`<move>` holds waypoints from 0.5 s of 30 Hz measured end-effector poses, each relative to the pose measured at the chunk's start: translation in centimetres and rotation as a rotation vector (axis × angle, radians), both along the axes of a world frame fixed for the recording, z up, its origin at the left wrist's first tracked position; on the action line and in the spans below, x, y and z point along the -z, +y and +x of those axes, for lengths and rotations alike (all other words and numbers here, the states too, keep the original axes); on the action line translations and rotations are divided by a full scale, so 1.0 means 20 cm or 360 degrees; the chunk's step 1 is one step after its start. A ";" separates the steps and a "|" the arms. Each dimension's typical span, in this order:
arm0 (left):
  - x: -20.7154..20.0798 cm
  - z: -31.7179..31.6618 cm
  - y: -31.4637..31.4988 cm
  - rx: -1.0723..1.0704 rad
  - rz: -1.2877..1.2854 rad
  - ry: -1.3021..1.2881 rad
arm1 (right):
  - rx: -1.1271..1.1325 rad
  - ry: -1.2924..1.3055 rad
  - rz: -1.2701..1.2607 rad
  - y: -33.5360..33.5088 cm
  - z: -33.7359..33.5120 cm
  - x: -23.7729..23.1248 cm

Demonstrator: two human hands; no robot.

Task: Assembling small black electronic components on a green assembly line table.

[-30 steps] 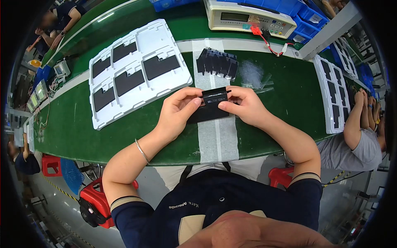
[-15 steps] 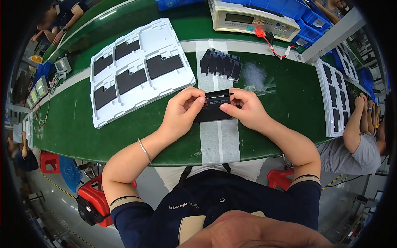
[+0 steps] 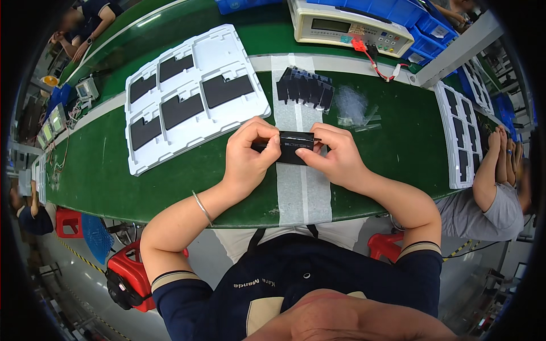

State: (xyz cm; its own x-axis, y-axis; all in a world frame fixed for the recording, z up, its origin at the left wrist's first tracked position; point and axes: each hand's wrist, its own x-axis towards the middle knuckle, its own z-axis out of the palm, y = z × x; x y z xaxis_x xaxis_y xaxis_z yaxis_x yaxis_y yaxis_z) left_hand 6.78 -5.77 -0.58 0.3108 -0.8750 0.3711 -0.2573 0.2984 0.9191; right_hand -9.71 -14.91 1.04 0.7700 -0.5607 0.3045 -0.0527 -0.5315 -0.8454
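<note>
A flat black battery pack (image 3: 292, 146) with faint print is held between my two hands over the middle of the green table. My left hand (image 3: 248, 152) pinches its left end between thumb and fingers. On the other end, my right hand (image 3: 336, 152) is closed, its thumb lying on the front face and its fingers behind. Just beyond the hands lies a fanned row of black strips (image 3: 304, 90) with shiny ends. To the left, a white moulded tray (image 3: 211, 48) carries several notched black packs (image 3: 182, 111). My fingers hide both ends of the held pack.
Crumpled clear film (image 3: 351, 102) lies right of the black strips. A pale tape band (image 3: 305, 196) crosses the green table (image 3: 227, 193). Behind stands a bench meter (image 3: 347, 28) with a red clip lead. At the right are another white tray (image 3: 449, 133) and co-workers' arms (image 3: 490, 170).
The pack's upper part has tilted, and its printed face now shows more toward me. Both hands have shifted slightly, my right thumb moving left and down over the face.
</note>
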 end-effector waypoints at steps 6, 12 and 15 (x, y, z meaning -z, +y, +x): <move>0.00 0.02 -0.04 -0.0086 -0.0198 -0.0246 | 0.0070 -0.0111 -0.0121 -0.01 0.01 0.01; 0.00 0.03 -0.06 -0.0183 -0.0380 -0.0425 | 0.0165 -0.0200 -0.0256 0.00 0.01 0.02; -0.01 0.02 -0.06 -0.0231 -0.0437 -0.0449 | 0.0220 -0.0202 -0.0261 0.02 0.02 0.02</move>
State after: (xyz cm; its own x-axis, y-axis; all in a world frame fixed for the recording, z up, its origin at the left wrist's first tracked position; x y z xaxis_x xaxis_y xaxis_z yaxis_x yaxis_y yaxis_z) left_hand 7.23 -6.89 -0.37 0.2766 -0.6861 0.6729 -0.5450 0.4647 0.6979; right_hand -9.28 -14.56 0.64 0.6392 -0.5930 0.4896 -0.0331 -0.6572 -0.7530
